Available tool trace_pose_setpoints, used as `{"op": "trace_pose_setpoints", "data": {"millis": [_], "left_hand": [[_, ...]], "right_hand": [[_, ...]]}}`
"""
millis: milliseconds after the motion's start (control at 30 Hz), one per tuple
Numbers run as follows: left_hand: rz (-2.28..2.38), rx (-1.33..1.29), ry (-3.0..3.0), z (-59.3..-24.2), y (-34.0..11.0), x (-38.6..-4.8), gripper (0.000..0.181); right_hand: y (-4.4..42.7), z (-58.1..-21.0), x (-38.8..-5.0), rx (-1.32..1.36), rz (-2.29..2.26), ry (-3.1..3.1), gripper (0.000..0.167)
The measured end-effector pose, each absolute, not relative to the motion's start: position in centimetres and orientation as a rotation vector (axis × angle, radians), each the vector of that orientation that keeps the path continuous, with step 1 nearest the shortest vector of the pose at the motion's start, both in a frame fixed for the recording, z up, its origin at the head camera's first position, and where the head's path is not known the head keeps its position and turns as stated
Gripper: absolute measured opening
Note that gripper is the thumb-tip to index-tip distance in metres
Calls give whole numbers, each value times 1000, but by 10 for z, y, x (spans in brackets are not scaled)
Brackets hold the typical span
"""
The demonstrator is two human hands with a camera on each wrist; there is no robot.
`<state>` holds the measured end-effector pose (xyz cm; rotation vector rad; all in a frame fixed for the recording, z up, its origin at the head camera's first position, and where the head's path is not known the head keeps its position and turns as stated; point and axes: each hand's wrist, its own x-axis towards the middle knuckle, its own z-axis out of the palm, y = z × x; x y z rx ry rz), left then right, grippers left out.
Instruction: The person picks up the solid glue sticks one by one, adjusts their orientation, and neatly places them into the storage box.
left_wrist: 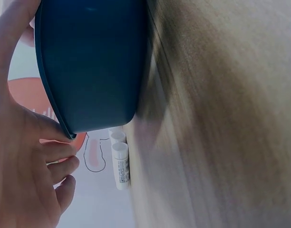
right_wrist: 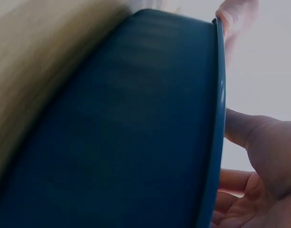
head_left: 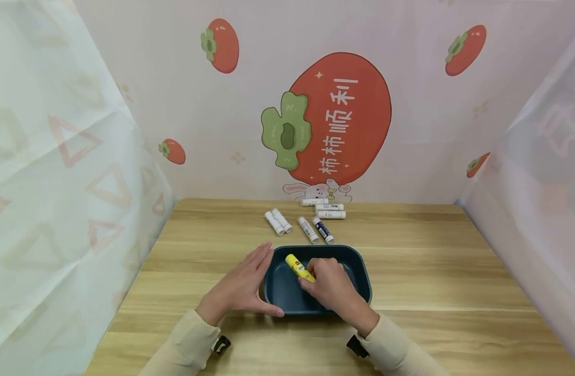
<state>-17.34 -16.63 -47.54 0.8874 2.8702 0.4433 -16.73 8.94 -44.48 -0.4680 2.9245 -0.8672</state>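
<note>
Yellow stick point(head_left: 297, 266): slanting above the tray point(head_left: 283, 292); whether it is touching the bottom, one cannot tell.
Right hand point(head_left: 331, 284): pinching the stick with thumb and fingers.
Left hand point(head_left: 245, 282): spreading wide around the tray's left end.
Rim: a light pinch should be sparing it knocks; the left hand's steadiness is probably preventing sliding.
White tube point(head_left: 308, 230): lying behind.

right hand point(head_left: 331, 284): holds yellow tube point(head_left: 297, 266) over blue tray point(head_left: 287, 298) | left hand point(head_left: 242, 284): spread at its left end
</note>
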Motion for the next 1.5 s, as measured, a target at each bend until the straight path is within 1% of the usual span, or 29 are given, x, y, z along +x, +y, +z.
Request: {"op": "trace_pose_setpoints", "data": {"millis": [300, 800, 967, 1167, 1367, 1500], "left_hand": [[307, 921, 2923, -472, -164, -170, 138], [288, 970, 2944, -475, -166, -170, 137], [295, 984, 2947, -473, -166, -169, 136], [285, 992, 2950, -472, -167, -170, 137], [305, 998, 2945, -473, -168, -170, 137], [320, 997, 2937, -473, -168, -170, 137]], "right_hand": [[77, -453, -164, -462, -827, 2873, 25], [55, -468, -164, -450, -837, 2837, 24], [47, -470, -164, -446, -857, 2840, 27], [39, -472, -164, -435, -856, 2834, 38], [33, -476, -163, -394, -852, 2781, 34], [30, -479, -164, -384, -849, 2780, 35]]}}
